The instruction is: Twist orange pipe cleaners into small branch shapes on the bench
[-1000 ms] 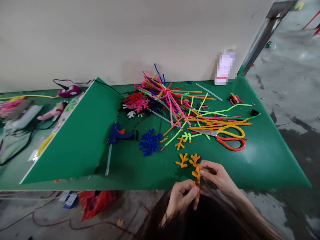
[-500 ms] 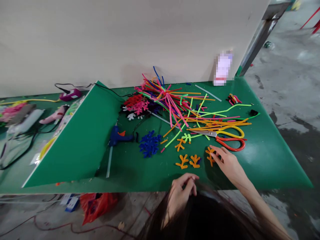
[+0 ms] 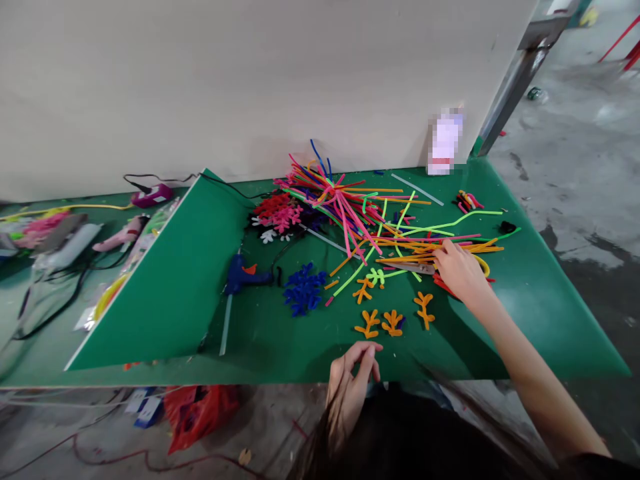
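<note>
My right hand (image 3: pixel 461 268) is over the bundle of orange pipe cleaners (image 3: pixel 407 257), its fingers bent and closed at the strands. Beneath it lie the scissors (image 3: pixel 413 267), their handles partly covered by the hand. My left hand (image 3: pixel 353 377) rests at the table's near edge, fingers curled together with nothing visible in them. In front of it are two orange branch-shaped pieces (image 3: pixel 369 324), made of bent pipe cleaner. Another orange branch piece (image 3: pixel 425 311) lies to their right, and one more (image 3: pixel 363 290) sits behind, beside a light green piece (image 3: pixel 376 275).
Blue branch pieces (image 3: pixel 304 290) are piled left of centre, beside a blue glue gun (image 3: pixel 245 273). Multicoloured pipe cleaners (image 3: pixel 335 193) heap up at the back. A green board (image 3: pixel 150 287) stands at left; a blurred upright object (image 3: pixel 445 141) leans on the wall.
My right hand has let go of the orange branch piece, leaving it on the table, and moved up and right to the orange pipe cleaners. The left hand has shifted slightly left.
</note>
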A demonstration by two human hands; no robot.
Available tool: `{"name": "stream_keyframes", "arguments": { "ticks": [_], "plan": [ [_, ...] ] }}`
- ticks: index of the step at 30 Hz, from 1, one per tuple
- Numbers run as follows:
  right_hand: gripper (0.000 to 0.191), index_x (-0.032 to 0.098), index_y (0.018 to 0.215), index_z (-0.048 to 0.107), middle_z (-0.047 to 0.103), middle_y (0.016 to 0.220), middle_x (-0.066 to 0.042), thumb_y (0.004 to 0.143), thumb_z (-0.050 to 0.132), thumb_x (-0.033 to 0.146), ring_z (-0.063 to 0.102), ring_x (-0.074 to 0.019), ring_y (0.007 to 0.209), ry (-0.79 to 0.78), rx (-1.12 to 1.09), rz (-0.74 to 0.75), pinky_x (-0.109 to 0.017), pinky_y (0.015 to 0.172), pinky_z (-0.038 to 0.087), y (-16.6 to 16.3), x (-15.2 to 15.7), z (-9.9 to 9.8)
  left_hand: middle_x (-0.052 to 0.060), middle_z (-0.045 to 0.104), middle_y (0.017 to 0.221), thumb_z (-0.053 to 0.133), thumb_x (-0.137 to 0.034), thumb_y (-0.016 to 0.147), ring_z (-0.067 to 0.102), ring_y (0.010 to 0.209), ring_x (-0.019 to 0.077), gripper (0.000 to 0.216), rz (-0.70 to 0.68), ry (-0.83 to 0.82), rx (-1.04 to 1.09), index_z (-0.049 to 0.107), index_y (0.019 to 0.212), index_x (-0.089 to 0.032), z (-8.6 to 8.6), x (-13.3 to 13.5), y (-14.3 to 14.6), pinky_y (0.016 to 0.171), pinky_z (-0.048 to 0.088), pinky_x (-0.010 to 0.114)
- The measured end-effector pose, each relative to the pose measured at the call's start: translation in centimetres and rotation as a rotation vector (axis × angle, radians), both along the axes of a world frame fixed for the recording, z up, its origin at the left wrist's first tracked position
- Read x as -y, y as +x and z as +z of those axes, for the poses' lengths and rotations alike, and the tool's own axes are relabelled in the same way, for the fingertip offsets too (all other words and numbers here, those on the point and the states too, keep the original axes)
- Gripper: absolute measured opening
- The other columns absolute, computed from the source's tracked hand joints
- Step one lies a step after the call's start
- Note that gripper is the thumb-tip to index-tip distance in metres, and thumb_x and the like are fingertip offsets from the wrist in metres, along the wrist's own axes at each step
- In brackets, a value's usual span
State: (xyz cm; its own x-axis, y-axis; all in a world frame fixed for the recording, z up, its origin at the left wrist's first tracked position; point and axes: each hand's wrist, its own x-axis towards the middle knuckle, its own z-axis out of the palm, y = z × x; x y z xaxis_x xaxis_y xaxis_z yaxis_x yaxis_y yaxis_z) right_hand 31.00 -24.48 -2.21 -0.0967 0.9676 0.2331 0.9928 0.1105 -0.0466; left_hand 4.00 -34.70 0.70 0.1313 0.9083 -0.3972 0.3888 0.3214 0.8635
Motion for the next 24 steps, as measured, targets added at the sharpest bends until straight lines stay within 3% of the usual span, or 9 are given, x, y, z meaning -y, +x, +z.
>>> {"name": "stream_keyframes", "arguments": {
  "ticks": [4,8,9,13,15,20,22,24],
  "plan": [
    [0.022,0.012,0.08,0.065,0.058,0.09,-0.014,0.087,0.045,0.013,0.055,-0.0248,0.085,-0.009,-0.001,0.093,-0.036,0.072,0.037,0.6,-1.6,0.4,-0.002,0.053,0.052,0.045,-0.045,0.087,0.048,0.054,0.0149,0.032,0.054,-0.016,0.04,0.065,0.085,-0.019,-0.4,0.2,-0.6,0.057,0.038,0.025],
    [0.024,0.014,0.094,0.063,0.06,0.095,-0.011,0.094,0.04,0.02,0.057,-0.0208,0.085,0.083,-0.108,0.103,-0.036,0.075,0.042,0.6,-1.0,3.4,-0.002,0.052,0.05,0.049,-0.044,0.084,0.047,0.052,0.0145,0.031,0.108,-0.021,0.096,0.066,0.084,-0.018,-0.8,-0.1,-0.8,0.056,0.039,0.025],
    [0.024,0.015,0.097,0.062,0.06,0.095,-0.01,0.095,0.04,0.022,0.058,-0.0189,0.083,0.137,-0.192,0.087,-0.034,0.074,0.044,0.4,-0.6,4.4,-0.001,0.052,0.05,0.05,-0.044,0.083,0.048,0.052,0.0145,0.031,0.111,-0.017,0.102,0.066,0.084,-0.017,-0.7,-0.2,-0.8,0.056,0.039,0.025],
    [0.014,0.018,0.094,0.061,0.062,0.083,-0.003,0.088,0.056,0.029,0.057,-0.0121,0.064,0.448,-0.973,-0.02,-0.032,0.065,0.049,-0.7,1.0,8.6,-0.001,0.054,0.048,0.051,-0.044,0.082,0.048,0.05,0.0145,0.033,0.094,-0.011,0.092,0.068,0.084,-0.016,-0.1,-0.7,-0.3,0.055,0.039,0.025],
    [0.012,0.016,0.091,0.061,0.063,0.081,-0.004,0.087,0.057,0.027,0.057,-0.0106,0.061,0.517,-1.176,-0.026,-0.031,0.063,0.048,-1.2,1.4,9.8,-0.001,0.054,0.048,0.05,-0.043,0.083,0.047,0.05,0.0143,0.033,0.077,0.006,0.092,0.068,0.085,-0.015,0.4,-0.9,0.0,0.055,0.039,0.025],
    [0.006,0.018,0.087,0.06,0.064,0.078,-0.006,0.088,0.055,0.021,0.059,-0.0123,0.062,0.415,-1.582,-0.042,-0.03,0.057,0.045,-2.4,2.2,9.4,0.003,0.062,0.058,0.051,-0.042,0.085,0.056,0.06,0.017,0.032,0.052,0.05,0.224,0.066,0.091,-0.014,1.4,-1.1,1.2,0.064,0.045,0.028],
    [0.006,0.02,0.087,0.06,0.066,0.079,-0.005,0.088,0.054,0.021,0.058,-0.0115,0.06,0.318,-1.743,-0.059,-0.03,0.057,0.045,-3.6,3.1,8.4,0.011,0.071,0.085,0.053,-0.048,0.084,0.063,0.079,0.0227,0.042,-0.015,0.08,0.413,0.06,0.108,-0.014,1.6,-1.1,1.8,0.076,0.048,0.033],
    [0.006,0.02,0.087,0.059,0.067,0.08,-0.004,0.088,0.054,0.021,0.058,-0.0109,0.058,0.251,-1.857,-0.083,-0.029,0.058,0.047,-5.4,4.6,7.2,0.019,0.065,0.114,0.052,-0.056,0.082,0.062,0.102,0.0292,0.062,-0.019,0.132,0.629,0.047,0.128,-0.014,1.7,-1.3,2.4,0.086,0.048,0.04]
  ]
}}
